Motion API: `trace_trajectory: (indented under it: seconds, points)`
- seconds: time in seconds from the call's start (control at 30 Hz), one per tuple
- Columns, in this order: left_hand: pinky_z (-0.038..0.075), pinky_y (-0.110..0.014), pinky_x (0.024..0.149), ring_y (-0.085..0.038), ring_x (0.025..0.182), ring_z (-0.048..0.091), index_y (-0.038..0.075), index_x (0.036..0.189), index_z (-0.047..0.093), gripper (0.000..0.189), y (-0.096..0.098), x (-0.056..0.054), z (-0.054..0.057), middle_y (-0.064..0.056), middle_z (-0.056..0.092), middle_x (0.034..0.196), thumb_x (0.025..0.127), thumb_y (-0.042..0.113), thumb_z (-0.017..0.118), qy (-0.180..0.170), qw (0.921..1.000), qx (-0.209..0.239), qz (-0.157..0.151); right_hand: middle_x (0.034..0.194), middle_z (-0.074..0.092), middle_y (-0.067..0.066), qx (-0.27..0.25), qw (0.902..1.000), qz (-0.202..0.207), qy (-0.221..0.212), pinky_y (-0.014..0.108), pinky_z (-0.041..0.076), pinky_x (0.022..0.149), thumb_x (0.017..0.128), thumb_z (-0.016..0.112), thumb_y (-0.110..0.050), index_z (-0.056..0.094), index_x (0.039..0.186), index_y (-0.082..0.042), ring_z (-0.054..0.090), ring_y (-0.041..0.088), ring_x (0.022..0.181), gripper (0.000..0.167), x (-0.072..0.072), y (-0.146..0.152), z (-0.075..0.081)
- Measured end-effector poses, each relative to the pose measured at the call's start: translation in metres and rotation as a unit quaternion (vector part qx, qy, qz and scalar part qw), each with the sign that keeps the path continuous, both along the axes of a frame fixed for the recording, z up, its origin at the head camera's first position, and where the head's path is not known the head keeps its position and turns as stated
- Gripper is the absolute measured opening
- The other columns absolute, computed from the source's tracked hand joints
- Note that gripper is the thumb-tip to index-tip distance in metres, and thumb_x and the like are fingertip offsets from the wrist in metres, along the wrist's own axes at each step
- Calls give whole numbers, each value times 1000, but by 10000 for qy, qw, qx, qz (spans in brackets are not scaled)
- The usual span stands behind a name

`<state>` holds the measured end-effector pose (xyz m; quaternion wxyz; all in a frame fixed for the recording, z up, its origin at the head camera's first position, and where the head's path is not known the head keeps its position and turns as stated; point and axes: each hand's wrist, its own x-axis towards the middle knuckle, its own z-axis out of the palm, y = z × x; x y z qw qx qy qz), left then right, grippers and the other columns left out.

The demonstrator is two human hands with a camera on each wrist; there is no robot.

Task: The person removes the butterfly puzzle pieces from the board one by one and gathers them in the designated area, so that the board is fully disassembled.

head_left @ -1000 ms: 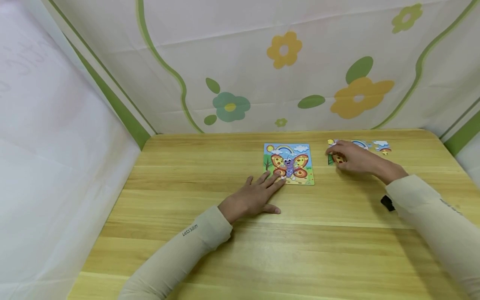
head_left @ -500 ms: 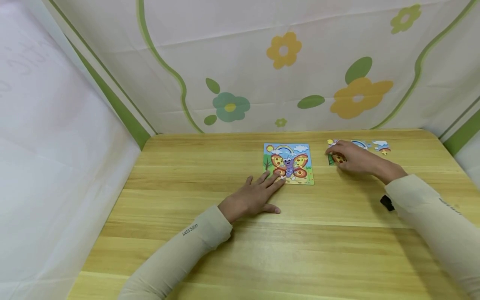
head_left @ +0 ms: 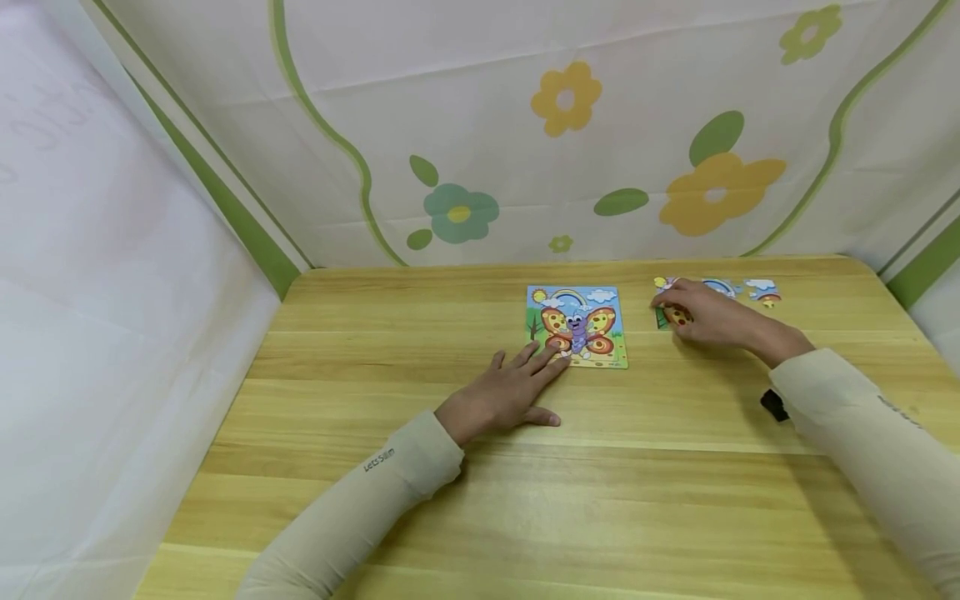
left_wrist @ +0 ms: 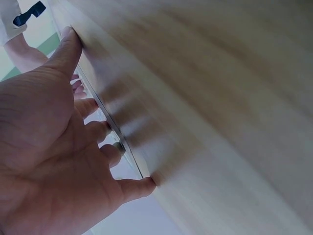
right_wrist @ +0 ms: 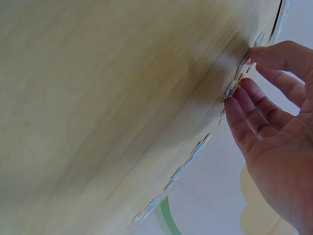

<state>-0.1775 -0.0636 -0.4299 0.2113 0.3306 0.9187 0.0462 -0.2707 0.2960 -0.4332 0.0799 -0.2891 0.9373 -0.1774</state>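
A square butterfly picture (head_left: 577,302) lies flat on the wooden table. My left hand (head_left: 498,400) rests palm down at its lower left, fingers spread, some fingertips on the picture's lower edge and the thumb on the wood. To the right, my right hand (head_left: 712,315) bends over a small group of puzzle pieces. Between its thumb and fingers it pinches a jigsaw puzzle piece (head_left: 678,317) with a red and yellow wing pattern, down at the table. In the right wrist view, thumb and fingertips meet the edges of that thin piece (right_wrist: 238,78). The hand partly hides the pieces beneath it.
More puzzle pieces (head_left: 761,287) with cloud and rainbow prints lie behind and right of the right hand, near the table's (head_left: 375,350) back edge. A flower-printed cloth (head_left: 525,183) hangs behind the table. A small black object (head_left: 773,406) shows beside the right sleeve.
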Motion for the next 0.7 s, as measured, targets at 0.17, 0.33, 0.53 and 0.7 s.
trace_trajectory:
  seconds: [0.17,0.33,0.53,0.7]
  points:
    - [14,-62,130,-25,166,0,31,171,7,88,0,1,0,3,-2,179,102,63,50,23,10000,2,-3,112,66,20,15,10000,27,40,53,51,85,86,68,7,68,128,6,60,31,98,41,0,0,0]
    - [13,-62,130,-25,166,1,30,171,7,88,0,2,1,2,-2,179,102,63,51,21,10000,0,-11,109,65,18,42,9999,-16,102,48,49,81,89,70,3,68,128,5,57,27,91,39,0,-4,-1]
    - [14,-62,130,-25,166,1,30,171,6,88,0,2,2,2,-2,179,102,63,51,0,10000,12,-17,121,64,22,-47,9997,-215,60,52,50,87,93,68,-3,63,136,4,59,32,101,44,1,-25,6]
    - [13,-61,130,-24,166,1,31,171,7,88,0,1,1,3,-1,179,102,64,51,-7,10000,-9,19,133,63,25,-344,9993,-167,22,62,49,102,93,68,-3,63,137,4,59,43,120,46,-3,-50,9]
